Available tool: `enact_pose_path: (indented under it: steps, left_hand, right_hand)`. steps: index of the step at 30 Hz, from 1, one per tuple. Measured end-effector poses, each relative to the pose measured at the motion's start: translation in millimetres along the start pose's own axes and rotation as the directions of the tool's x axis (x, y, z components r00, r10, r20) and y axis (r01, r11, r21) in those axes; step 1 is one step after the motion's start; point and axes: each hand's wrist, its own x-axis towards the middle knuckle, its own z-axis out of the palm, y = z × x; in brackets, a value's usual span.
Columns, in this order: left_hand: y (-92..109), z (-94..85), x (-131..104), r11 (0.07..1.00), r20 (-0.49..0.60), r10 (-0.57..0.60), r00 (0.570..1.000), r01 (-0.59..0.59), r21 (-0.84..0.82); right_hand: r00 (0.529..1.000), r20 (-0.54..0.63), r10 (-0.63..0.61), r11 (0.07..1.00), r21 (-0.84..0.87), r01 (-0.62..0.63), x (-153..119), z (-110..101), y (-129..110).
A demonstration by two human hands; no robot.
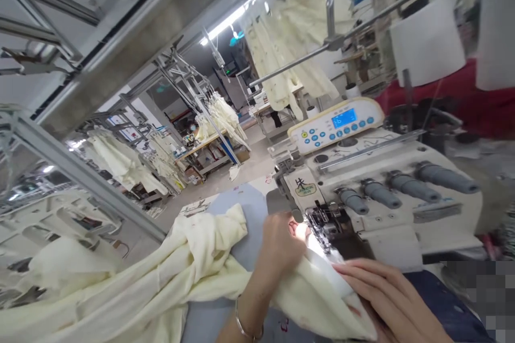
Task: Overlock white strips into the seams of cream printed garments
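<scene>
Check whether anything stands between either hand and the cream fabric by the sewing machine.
Nothing visible stands in the way: beside the sewing machine, the curled left hand is directly on the cream fabric, and the right hand lies along its edge, fingers extended.

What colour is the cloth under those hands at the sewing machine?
The cloth is pale yellow with a few reddish marks, best seen in the head view.

Green oval badge (pixel 307 188) on white metal sewing m/c (pixel 406 171) reads "JACK", w/ black char. (pixel 300 181) above; lit blue rect. LCD (pixel 344 118) shows char(s) too sm. to read.
</scene>
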Motion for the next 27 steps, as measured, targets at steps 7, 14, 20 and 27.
enact_pose_path:
  steps: [7, 14, 20, 27]
  left_hand:
    - [-3.7, 1.6, 3.7, 0.999, 0.004, 0.045, 0.999, -0.045, -0.019]
    - [-6.1, 0.1, 8.4, 0.999, 0.004, 0.026, 1.0, -0.025, -0.026]
    - [-8.9, 4.5, 22.5, 0.999, 0.004, 0.037, 0.999, -0.036, -0.037]
    - [-25.2, -44.1, -3.4, 0.955, 0.244, 0.282, 0.928, -0.248, -0.163]
  right_hand:
    - [0.997, -0.064, -0.049, 0.999, -0.026, 0.047, 8.2, -5.8, 2.2]
    - [0.991, -0.045, -0.123, 0.991, 0.051, 0.125, 18.8, -7.0, 9.7]
    - [0.983, 0.03, -0.184, 0.983, 0.027, 0.183, 21.6, -6.2, 22.2]
    - [0.987, 0.059, -0.15, 0.985, 0.091, 0.144, 11.2, -4.1, 30.3]
